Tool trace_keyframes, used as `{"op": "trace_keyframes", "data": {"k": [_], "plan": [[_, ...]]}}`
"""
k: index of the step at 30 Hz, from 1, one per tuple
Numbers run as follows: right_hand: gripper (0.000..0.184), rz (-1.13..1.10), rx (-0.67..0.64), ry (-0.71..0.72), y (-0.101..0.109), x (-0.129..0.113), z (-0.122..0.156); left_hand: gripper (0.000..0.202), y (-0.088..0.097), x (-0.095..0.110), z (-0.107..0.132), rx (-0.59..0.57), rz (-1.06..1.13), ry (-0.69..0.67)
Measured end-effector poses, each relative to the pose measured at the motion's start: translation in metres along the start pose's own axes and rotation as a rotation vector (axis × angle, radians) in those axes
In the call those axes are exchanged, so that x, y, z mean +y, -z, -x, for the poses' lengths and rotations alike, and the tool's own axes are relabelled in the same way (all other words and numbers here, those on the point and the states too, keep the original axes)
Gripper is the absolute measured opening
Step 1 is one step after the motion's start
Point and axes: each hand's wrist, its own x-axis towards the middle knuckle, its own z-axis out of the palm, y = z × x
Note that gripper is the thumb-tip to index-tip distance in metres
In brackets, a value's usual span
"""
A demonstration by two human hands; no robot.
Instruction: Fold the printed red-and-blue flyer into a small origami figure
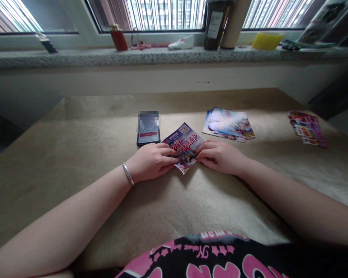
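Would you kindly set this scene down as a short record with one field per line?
left hand: holding left side of dark blue paper leaflet with red lettering
right hand: holding the leaflet's right side
left wrist: silver-coloured bracelet
beyond left hand: black rectangular smartphone
beyond right hand: overlapping pale blue printed sheets
far right: overlapping pink-and-red printed sheets
surface: tan tabletop
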Motion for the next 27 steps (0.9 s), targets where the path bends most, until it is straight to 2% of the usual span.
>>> {"op": "trace_keyframes", "data": {"k": [9, 13, 18, 23, 27], "plan": [[0.015, -0.072, 0.059, -0.042, -0.005, -0.002, -0.004, 0.028, -0.003, 0.012, -0.004, 0.041, -0.035, 0.006], [0.015, -0.030, 0.048, -0.052, -0.006, -0.004, -0.005, 0.034, -0.003, 0.018, -0.008, 0.043, -0.094, 0.012], [0.016, -0.036, 0.034, -0.047, -0.002, -0.003, -0.005, 0.030, -0.003, 0.020, -0.009, 0.065, -0.112, 0.004], [0.015, -0.103, 0.012, 0.014, -0.001, 0.002, -0.003, 0.032, -0.004, 0.020, -0.010, 0.074, -0.022, 0.076], [0.015, -0.127, 0.019, 0.019, -0.001, 0.004, -0.003, 0.033, -0.007, 0.021, -0.011, 0.091, 0.095, 0.202]]}}
